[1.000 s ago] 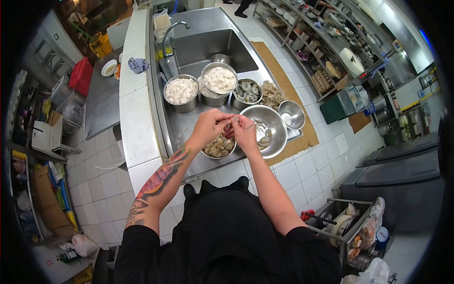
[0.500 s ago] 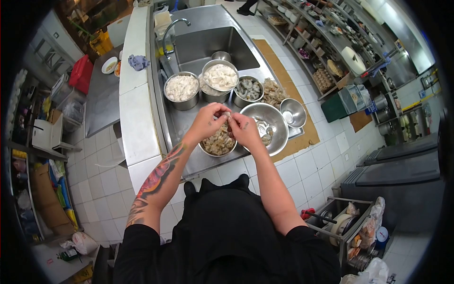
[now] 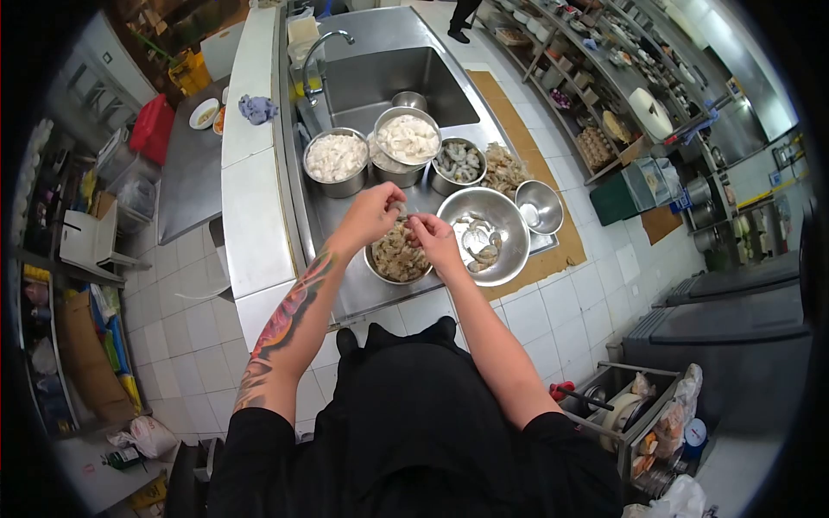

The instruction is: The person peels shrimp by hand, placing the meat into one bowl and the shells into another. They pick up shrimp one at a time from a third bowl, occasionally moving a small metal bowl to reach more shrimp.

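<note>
My left hand (image 3: 373, 214) is closed on a shrimp (image 3: 398, 207), greyish and partly hidden by the fingers. Just right of it, my right hand (image 3: 437, 241) has thumb and fingers pinched together; whatever they hold is too small to name. Both hands are above a steel bowl of brownish unpeeled shrimp or shells (image 3: 399, 259). Close to my right hand stands a wide steel bowl (image 3: 515, 250) with a few grey shrimp (image 3: 487, 252) in its bottom. Behind it sits a pot of grey shrimp (image 3: 458, 162), beside a heap of shrimp shells (image 3: 504, 169).
Steel containers of pale meat (image 3: 337, 159) (image 3: 408, 138) stand before the sink (image 3: 440, 82) and its faucet (image 3: 313, 78). A small steel bowl (image 3: 544, 205) sits at the counter's right edge. Cardboard (image 3: 566, 246) lies on the floor; another person's foot (image 3: 458, 36) shows far back.
My hands have drawn apart: the left keeps the shrimp and moves slightly left, the right drops a little lower above the bowl. The distant person's foot has shifted.
</note>
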A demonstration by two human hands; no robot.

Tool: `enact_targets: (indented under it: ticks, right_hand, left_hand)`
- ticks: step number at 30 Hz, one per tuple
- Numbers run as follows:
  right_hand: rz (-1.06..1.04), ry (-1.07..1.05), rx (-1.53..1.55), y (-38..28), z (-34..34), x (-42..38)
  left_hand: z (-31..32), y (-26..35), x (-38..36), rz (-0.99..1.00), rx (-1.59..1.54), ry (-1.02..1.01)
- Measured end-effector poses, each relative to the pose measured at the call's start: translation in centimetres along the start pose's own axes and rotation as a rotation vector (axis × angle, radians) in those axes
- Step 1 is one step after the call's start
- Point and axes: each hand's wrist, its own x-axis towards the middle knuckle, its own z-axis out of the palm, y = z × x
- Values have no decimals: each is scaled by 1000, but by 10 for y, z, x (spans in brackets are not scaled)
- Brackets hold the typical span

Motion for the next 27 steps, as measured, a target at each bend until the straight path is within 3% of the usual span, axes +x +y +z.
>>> enact_targets:
  ticks: [1,3,9,14,16,17,19,20,22,24,25,27]
  right_hand:
    - [124,-67,415,-7,-1,1]
    - [75,-85,393,-11,-3,-5]
    - [3,-52,447,-23,-29,4]
    - [-95,-13,557,-43,-78,69]
    - [-62,214,429,-39,-98,93]
    - [-62,217,427,-27,-112,99]
    - [22,296,-26,2,-142,110]
    - [19,288,-35,8,-154,108]
    - [134,177,-240,23,-169,90]
    - [93,13,-739,42,-181,71]
    - [94,10,-741,48,-180,60]
    - [77,-166,-1181,58,-180,38]
  left_hand:
    - [4,-2,1,5,-2,-3]
    - [10,-4,-1,146,138,-144]
    - [15,1,-2,117,-40,-177]
    - [17,2,0,64,-172,-193]
    - [16,0,-1,94,-123,-179]
    - [15,0,-2,95,-125,-180]
    - [14,-2,-2,64,-57,-150]
    - [13,-2,-2,62,-62,-139]
    - [8,-6,-6,106,27,-123]
    - [5,-5,-5,111,69,-130]
    - [5,-4,-4,133,118,-151]
    - [6,-2,-4,138,151,-167]
